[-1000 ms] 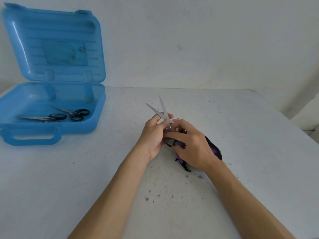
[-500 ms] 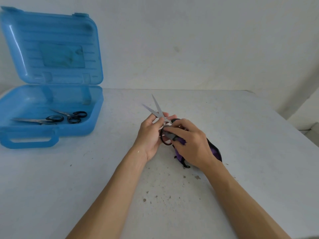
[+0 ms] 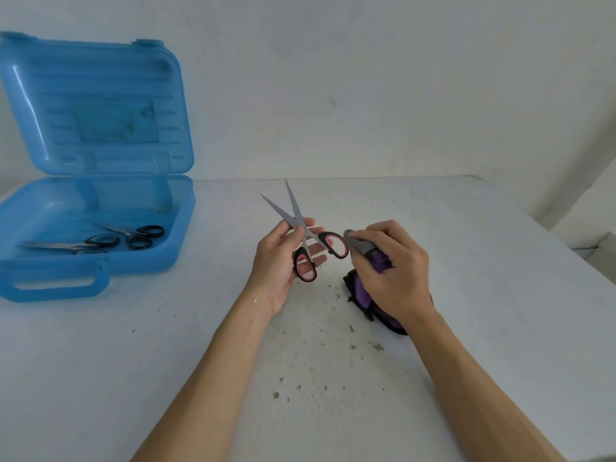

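Nearest, dark crumbs [image 3: 276,395] speckle the rough white table [image 3: 166,378]. Further on, the right hand [image 3: 390,271] is clenched around a bunched grey-and-purple cloth [image 3: 361,248], whose tail lies on the table under the wrist. Just beside it, the left hand [image 3: 280,261] pinches the scissors [image 3: 306,241] near their pivot, above the table, with the steel blades parted and the black handles lined pink. Far left, an open translucent blue plastic case [image 3: 100,261] holds two black-handled scissors [image 3: 133,236].

Our left hand [image 3: 278,263] holds the open scissors [image 3: 297,216] near their pivot; our right hand [image 3: 391,273] grips a grey-and-purple cloth [image 3: 359,245] just beside one handle loop.
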Motion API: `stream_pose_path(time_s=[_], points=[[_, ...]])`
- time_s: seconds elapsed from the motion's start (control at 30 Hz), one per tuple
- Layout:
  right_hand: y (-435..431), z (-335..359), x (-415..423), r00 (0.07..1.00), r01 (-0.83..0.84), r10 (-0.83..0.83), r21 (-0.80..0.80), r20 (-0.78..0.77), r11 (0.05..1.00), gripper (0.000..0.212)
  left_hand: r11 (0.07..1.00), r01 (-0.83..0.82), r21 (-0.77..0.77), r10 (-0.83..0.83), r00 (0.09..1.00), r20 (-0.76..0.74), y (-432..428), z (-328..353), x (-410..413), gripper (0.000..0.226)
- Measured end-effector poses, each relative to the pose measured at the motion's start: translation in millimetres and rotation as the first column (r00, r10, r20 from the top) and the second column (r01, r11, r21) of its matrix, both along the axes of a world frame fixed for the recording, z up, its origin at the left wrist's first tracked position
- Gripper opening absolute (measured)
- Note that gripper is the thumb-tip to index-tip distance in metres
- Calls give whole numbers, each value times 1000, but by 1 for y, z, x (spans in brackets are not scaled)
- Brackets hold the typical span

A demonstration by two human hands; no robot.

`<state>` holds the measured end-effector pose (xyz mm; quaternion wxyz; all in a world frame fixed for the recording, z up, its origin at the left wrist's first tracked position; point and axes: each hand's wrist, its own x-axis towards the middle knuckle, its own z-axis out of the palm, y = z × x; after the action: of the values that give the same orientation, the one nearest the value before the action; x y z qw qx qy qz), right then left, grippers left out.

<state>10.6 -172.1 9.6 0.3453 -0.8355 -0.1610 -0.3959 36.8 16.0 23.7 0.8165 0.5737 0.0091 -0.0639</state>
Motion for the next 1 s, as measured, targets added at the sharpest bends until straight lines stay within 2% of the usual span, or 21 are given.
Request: stream_pose_path(time_s=[0.07, 0.2, 0.3, 0.4, 0.53, 0.57, 0.63, 0.7, 0.73, 0.8, 0.87, 1.0], points=[[3, -3, 1, 1000, 17, -16, -67, 17, 998, 29, 999, 1, 50, -2, 1000, 16, -4, 0, -2, 25], [11, -7, 5, 997, -22, 41, -270, 65, 963, 20, 991, 29, 131, -35, 998, 46, -9, -1, -6, 24], [6, -8, 7, 998, 14, 6, -343, 57, 939, 16, 987, 21, 160, -30, 998, 60, -7, -1, -6, 23], [-4, -5, 6, 989, 124, -144, -323, -37, 938, 14, 989, -15, 146, 7, 999, 53, 0, -1, -4, 24], [-26, 9, 5, 915, 290, -296, -63, -273, 955, 20, 996, -12, 90, 11, 1000, 7, 5, 1, -1, 25], [-30, 10, 5, 897, 295, -299, -62, -325, 953, 20, 997, -3, 75, 3, 1000, -6, 5, 2, -1, 25], [-29, 9, 5, 860, 273, -336, -210, -383, 939, 21, 999, 14, 49, -13, 1000, -25, 2, 2, -2, 24], [-22, 6, 3, 851, 267, -389, -346, -354, 899, 38, 999, 16, 34, -14, 999, -37, -1, 2, -2, 25], [-18, 6, 3, 883, 262, -361, -326, -298, 908, 41, 1000, 13, 23, -12, 999, -45, -2, 3, -2, 25], [-7, 6, 1, 967, 199, -227, -213, -117, 957, 30, 1000, 11, -18, -12, 998, -67, -2, 2, -1, 25], [7, 6, -2, 993, 121, -122, -154, 2, 981, 20, 997, 12, -71, -18, 996, -90, 0, 2, -1, 24], [24, -2, -2, 996, 67, -75, -171, -41, 983, 24, 997, 21, -80, -29, 994, -105, 1, 2, -1, 24]])
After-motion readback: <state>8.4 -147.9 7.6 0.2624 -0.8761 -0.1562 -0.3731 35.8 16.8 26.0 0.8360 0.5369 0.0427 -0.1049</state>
